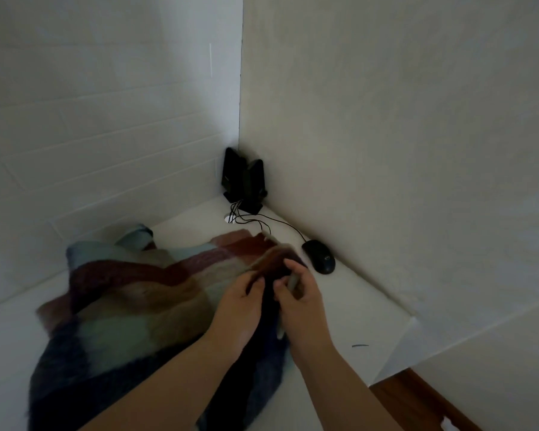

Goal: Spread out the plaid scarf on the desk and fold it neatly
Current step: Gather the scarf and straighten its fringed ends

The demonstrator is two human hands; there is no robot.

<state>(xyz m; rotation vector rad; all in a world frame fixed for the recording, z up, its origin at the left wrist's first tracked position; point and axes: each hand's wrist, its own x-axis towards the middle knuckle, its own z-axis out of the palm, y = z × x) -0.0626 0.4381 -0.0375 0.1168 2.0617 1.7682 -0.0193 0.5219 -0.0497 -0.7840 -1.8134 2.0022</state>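
Fingers [280, 286] of both hands seemingly pinching bunched plaid scarf [131, 293], mouse [319, 256] nearby.

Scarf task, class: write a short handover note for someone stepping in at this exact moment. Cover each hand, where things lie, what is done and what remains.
Left hand: fingers curled on the scarf edge.
Right hand: pinching the same edge, close beside the left.
Scarf lies bunched and rumpled on the desk, its far end towards the mouse and the speakers in the corner.
Done: scarf on desk, edge in hand.
Left: spread it flat, then fold neatly; probably best kept off the mouse cable.
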